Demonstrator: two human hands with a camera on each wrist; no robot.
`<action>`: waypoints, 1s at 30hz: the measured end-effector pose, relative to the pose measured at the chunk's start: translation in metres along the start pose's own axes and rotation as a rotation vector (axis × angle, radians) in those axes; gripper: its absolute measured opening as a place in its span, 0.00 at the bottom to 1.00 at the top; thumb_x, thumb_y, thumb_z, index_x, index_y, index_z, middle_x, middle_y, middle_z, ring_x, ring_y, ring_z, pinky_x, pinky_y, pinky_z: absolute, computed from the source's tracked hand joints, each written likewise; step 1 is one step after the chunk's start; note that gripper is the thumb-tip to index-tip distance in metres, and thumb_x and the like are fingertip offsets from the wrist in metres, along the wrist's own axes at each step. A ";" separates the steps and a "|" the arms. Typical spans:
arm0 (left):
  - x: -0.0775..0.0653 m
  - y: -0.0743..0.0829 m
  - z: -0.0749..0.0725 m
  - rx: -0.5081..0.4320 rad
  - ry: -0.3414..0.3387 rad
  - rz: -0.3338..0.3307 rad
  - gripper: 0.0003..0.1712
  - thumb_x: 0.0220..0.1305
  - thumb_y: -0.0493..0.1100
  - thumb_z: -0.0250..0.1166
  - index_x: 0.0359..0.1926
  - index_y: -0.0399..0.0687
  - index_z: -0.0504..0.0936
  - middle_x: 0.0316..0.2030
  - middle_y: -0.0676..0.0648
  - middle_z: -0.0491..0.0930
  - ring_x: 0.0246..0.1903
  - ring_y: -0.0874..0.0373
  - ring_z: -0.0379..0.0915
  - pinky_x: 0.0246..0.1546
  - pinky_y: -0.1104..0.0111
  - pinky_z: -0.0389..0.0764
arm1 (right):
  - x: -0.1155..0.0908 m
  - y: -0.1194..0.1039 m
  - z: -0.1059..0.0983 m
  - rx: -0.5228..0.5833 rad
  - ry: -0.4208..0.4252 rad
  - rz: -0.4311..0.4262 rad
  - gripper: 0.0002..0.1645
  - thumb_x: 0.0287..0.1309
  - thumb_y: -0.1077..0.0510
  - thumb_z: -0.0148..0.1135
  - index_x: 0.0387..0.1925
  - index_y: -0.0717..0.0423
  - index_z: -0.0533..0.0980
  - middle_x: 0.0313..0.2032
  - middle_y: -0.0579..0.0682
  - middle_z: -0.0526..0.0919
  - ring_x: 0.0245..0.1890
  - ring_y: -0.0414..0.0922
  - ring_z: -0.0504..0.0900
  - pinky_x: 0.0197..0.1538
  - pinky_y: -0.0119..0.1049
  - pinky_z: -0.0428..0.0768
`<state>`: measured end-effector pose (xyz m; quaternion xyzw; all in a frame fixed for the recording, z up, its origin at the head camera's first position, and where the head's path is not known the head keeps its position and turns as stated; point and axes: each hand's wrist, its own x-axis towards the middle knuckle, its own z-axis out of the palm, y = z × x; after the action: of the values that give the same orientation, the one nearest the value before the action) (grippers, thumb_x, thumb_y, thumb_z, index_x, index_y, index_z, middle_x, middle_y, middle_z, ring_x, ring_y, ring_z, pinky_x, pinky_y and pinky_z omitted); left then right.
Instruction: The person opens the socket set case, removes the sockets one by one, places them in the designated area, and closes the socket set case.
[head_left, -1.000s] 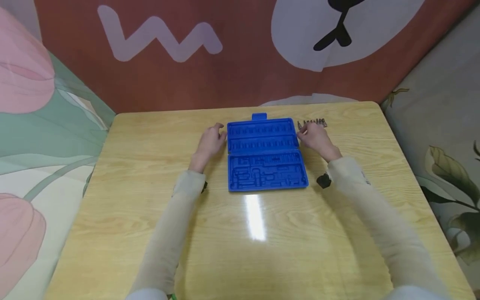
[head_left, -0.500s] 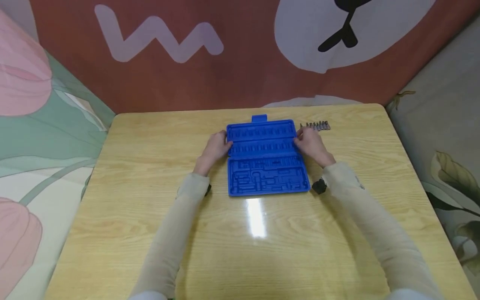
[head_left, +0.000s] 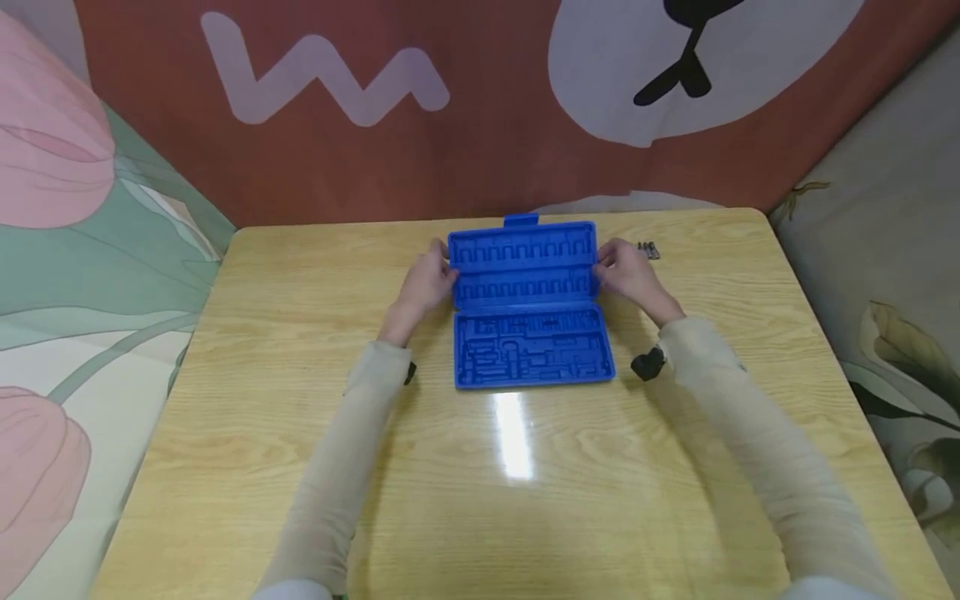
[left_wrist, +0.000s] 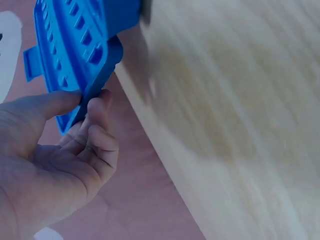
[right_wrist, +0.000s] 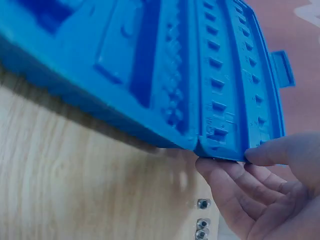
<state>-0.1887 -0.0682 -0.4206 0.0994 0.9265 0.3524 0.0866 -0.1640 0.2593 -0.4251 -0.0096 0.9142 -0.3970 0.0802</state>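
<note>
A blue plastic tool case (head_left: 532, 346) lies unfolded on the table, its moulded slots bare. Its lid (head_left: 525, 279) is tilted up at the back, with a latch tab (head_left: 521, 220) on the far edge. My left hand (head_left: 423, 287) pinches the lid's left side; in the left wrist view the thumb lies on the inner face and the fingers (left_wrist: 102, 142) curl behind. At the lid's right side my right hand (head_left: 628, 275) pinches the edge between thumb and fingers, as the right wrist view shows. Small metal sockets (head_left: 648, 249) stand behind the right hand, which partly hides them.
The wooden table (head_left: 517, 525) carries the case near its back edge. Behind it rises a red-brown patterned backdrop (head_left: 465, 158). Patterned cloth walls stand to the left and right. A black wrist device (head_left: 648, 364) sits at the right sleeve.
Both hands came in to the lid's sides and took hold of it. The lid has since tilted upward, and the right hand now covers more of the sockets.
</note>
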 end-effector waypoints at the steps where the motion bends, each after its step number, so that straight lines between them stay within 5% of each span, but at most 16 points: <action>1: -0.001 0.000 -0.001 -0.002 0.011 0.013 0.15 0.68 0.34 0.58 0.53 0.33 0.67 0.35 0.36 0.81 0.28 0.47 0.79 0.29 0.61 0.79 | 0.000 -0.001 -0.001 0.007 0.001 -0.011 0.16 0.65 0.64 0.52 0.50 0.72 0.70 0.38 0.67 0.80 0.27 0.55 0.82 0.26 0.33 0.78; 6: 0.000 -0.003 -0.006 -0.009 0.030 0.086 0.17 0.67 0.35 0.59 0.53 0.33 0.66 0.38 0.37 0.80 0.30 0.48 0.79 0.31 0.63 0.78 | -0.001 -0.007 -0.007 0.053 0.005 -0.044 0.24 0.68 0.65 0.51 0.62 0.73 0.66 0.44 0.71 0.79 0.37 0.63 0.82 0.32 0.40 0.83; 12: -0.007 0.001 -0.018 0.017 0.003 0.171 0.19 0.63 0.36 0.63 0.51 0.36 0.67 0.38 0.40 0.78 0.30 0.50 0.74 0.28 0.64 0.75 | -0.005 -0.013 -0.017 0.105 0.048 -0.099 0.19 0.65 0.69 0.54 0.56 0.72 0.70 0.47 0.70 0.77 0.44 0.63 0.80 0.41 0.48 0.83; 18: -0.018 0.002 -0.023 0.080 -0.015 0.274 0.18 0.59 0.34 0.65 0.48 0.41 0.69 0.37 0.42 0.78 0.27 0.52 0.71 0.25 0.63 0.73 | -0.020 -0.011 -0.021 0.057 0.066 -0.267 0.21 0.63 0.71 0.55 0.58 0.69 0.71 0.46 0.67 0.80 0.43 0.59 0.82 0.41 0.42 0.83; 30: -0.053 -0.002 -0.009 0.214 0.004 0.461 0.19 0.51 0.25 0.67 0.32 0.44 0.66 0.32 0.43 0.73 0.35 0.50 0.67 0.35 0.60 0.71 | -0.065 0.003 -0.028 -0.116 -0.123 -0.434 0.30 0.57 0.76 0.58 0.61 0.59 0.74 0.61 0.58 0.74 0.56 0.55 0.76 0.42 0.44 0.83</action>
<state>-0.1394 -0.0885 -0.4106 0.3158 0.9115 0.2632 -0.0090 -0.1036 0.2869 -0.3997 -0.2345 0.9055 -0.3504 0.0479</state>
